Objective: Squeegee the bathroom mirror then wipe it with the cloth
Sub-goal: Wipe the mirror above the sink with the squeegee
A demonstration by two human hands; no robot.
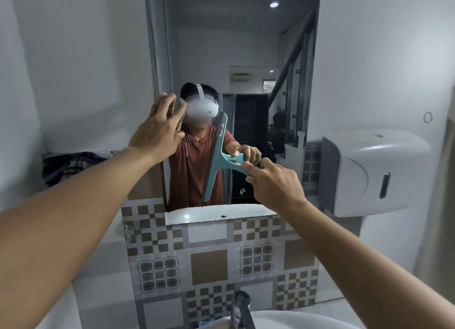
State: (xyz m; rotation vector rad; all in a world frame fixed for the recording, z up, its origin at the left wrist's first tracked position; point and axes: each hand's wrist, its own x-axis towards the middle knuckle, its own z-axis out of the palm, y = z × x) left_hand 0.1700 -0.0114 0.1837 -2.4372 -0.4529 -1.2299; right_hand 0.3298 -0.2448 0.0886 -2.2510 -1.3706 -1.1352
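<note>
The tall bathroom mirror (246,48) hangs on the wall ahead and reflects a person in a red shirt. My right hand (273,183) grips the handle of a teal squeegee (216,156). Its blade stands nearly upright against the lower middle of the glass. My left hand (160,129) is raised with fingers spread, and its fingertips rest at the mirror's left edge. A dark checked cloth (69,166) lies bunched on a ledge to the left of the mirror.
A grey paper dispenser (374,173) is mounted on the right wall. Patterned brown and grey tiles (209,262) cover the wall below the mirror. A metal tap (242,309) and the white basin rim (295,319) sit at the bottom.
</note>
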